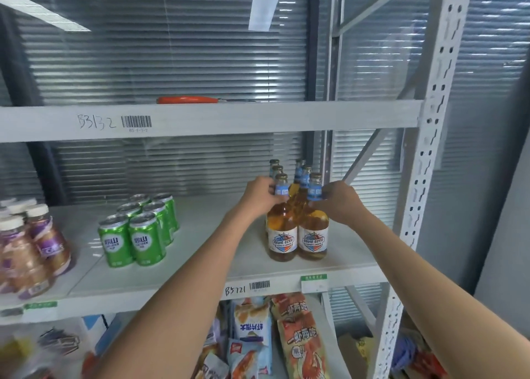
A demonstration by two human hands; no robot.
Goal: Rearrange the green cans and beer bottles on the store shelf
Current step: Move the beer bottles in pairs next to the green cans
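Beer bottles point(298, 221) stand in two rows of three on the right part of the middle shelf point(200, 266), amber glass with blue neck labels and white body labels, gold caps on top; the front pair sits near the shelf's front edge. Left hand point(259, 193) is closed around the neck of the front left bottle point(282, 235); right hand point(341, 199) is wrapped around the neck of the front right bottle point(313, 235), fingers on the blue label; both bottles stand upright on the shelf board and touch each other. Green cans point(140, 229), six of them in two rows, stand well to the left of the hands on the same shelf, shiny metal with silver tops. Purple-labelled drink bottles point(31, 244) with cream caps crowd the far left edge, blurred. On the upper shelf point(229, 117) lies an orange-handled tool point(189, 100), perhaps a knife; the view is too edge-on to be sure. Snack bags point(298, 341) of crinkled plastic fill the shelf below.
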